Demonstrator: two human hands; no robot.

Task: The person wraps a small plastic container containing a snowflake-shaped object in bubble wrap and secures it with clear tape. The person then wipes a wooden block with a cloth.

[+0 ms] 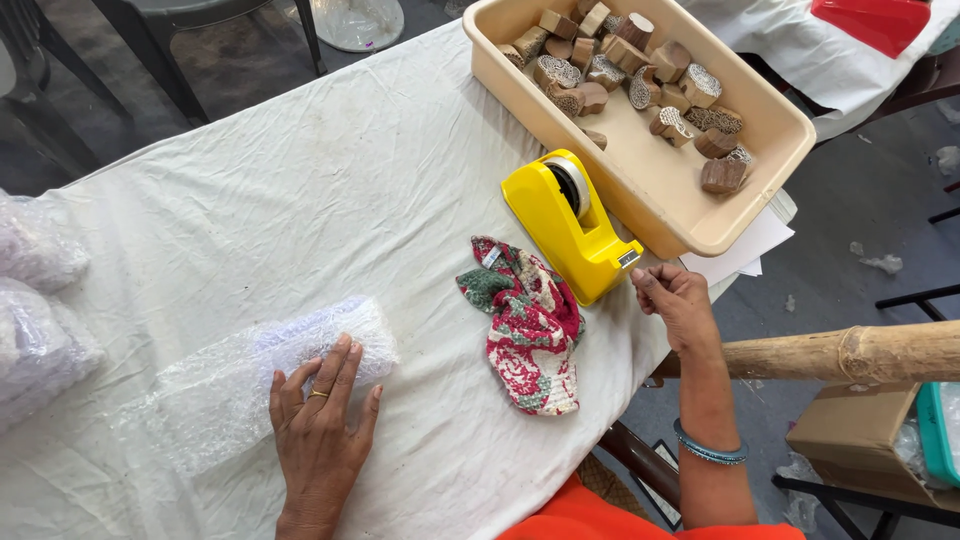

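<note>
My left hand [318, 418] lies flat, fingers spread, on a bundle wrapped in clear bubble wrap [270, 375] on the white cloth-covered table [300, 200]. My right hand [676, 300] is at the front end of a yellow tape dispenser [570, 225], fingertips pinched together by its cutter; whether tape is between them is too small to see. A red, green and white patterned cloth [527, 322] lies between the two hands.
A beige plastic tub [650, 180] holding several carved wooden blocks [640, 75] sits at the table's far right on white paper [745, 250]. More bubble-wrapped bundles [35, 300] are at the left edge. A wooden pole [850, 352] and cardboard box [860, 440] stand right.
</note>
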